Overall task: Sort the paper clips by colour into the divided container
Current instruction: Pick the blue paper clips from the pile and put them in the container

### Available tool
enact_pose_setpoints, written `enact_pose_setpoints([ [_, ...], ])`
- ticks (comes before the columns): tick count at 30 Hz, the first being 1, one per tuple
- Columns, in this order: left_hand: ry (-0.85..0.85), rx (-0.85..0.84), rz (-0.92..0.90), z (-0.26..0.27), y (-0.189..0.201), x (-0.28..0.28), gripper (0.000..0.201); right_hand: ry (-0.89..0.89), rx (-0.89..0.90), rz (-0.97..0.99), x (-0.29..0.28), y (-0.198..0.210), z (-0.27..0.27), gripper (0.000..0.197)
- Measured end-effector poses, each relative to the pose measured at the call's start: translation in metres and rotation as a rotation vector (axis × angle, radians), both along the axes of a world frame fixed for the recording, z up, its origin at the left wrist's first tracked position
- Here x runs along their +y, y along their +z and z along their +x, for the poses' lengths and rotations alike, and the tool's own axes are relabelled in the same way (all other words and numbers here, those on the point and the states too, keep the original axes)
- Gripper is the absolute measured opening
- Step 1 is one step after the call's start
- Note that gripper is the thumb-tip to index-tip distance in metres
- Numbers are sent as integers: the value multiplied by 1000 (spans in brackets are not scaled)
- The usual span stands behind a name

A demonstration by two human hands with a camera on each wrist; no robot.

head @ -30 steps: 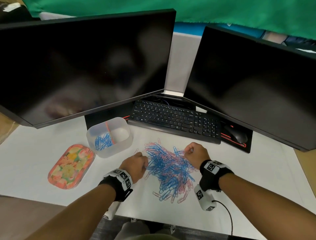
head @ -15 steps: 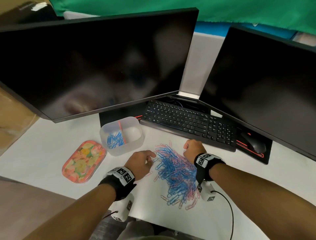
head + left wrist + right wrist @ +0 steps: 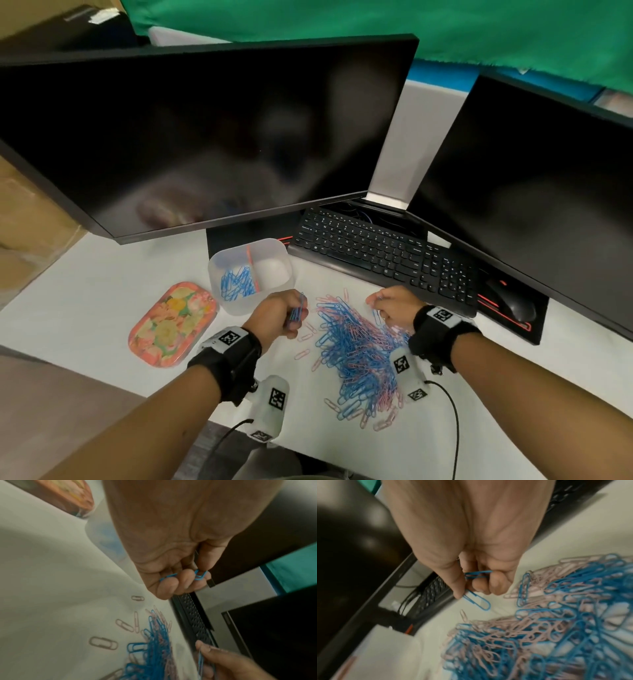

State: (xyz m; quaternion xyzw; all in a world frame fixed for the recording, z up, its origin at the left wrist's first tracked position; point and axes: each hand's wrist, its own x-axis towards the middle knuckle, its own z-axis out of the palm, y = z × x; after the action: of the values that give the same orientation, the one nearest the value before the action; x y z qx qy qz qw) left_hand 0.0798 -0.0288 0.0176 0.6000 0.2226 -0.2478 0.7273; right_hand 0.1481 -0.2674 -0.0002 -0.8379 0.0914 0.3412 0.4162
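A heap of blue and pink paper clips [image 3: 356, 349] [image 3: 556, 628] lies on the white desk between my hands. The clear divided container [image 3: 287, 274] stands behind my left hand; its left compartment holds blue clips [image 3: 236, 282], its right one looks bare. My left hand [image 3: 274, 317] [image 3: 180, 580] is lifted just in front of the container, its curled fingers gripping a few blue clips [image 3: 297, 310] [image 3: 199, 575]. My right hand [image 3: 394, 306] [image 3: 471, 586] hovers at the heap's far right edge, pinching blue clips [image 3: 476, 600] between thumb and fingers.
A floral oval tray [image 3: 171, 323] lies left of the container. A black keyboard [image 3: 383, 255] and mouse [image 3: 512, 301] sit behind the heap, under two dark monitors [image 3: 205, 137]. Loose pink clips [image 3: 303, 353] lie scattered left of the heap. The desk's front edge runs near my wrists.
My left hand has risen from the heap's left edge toward the container, blue clips showing in its grip. The right hand stays at the heap's far edge. The head view shifted left.
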Motion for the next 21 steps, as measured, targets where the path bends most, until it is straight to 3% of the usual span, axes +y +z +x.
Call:
enact_pose_setpoints([
  [3, 73, -1, -76, 0, 15, 8, 19, -244, 108, 257, 1, 8, -1, 10],
  [8, 158, -58, -57, 9, 37, 38, 18, -301, 204, 443, 18, 17, -3, 15],
  [12, 298, -54, 223, 28, 44, 73, 22, -289, 248, 496, 51, 27, -5, 9],
  [16, 196, -10, 461, 42, 35, 95, 22, -309, 207, 487, 105, 44, -7, 4],
  [19, 106, -17, 585, 42, 30, 101, 39, -214, 183, 456, 153, 55, -2, 9],
  [21, 95, -65, 660, 37, 32, 100, 35, -145, 177, 433, 180, 61, 2, 14],
])
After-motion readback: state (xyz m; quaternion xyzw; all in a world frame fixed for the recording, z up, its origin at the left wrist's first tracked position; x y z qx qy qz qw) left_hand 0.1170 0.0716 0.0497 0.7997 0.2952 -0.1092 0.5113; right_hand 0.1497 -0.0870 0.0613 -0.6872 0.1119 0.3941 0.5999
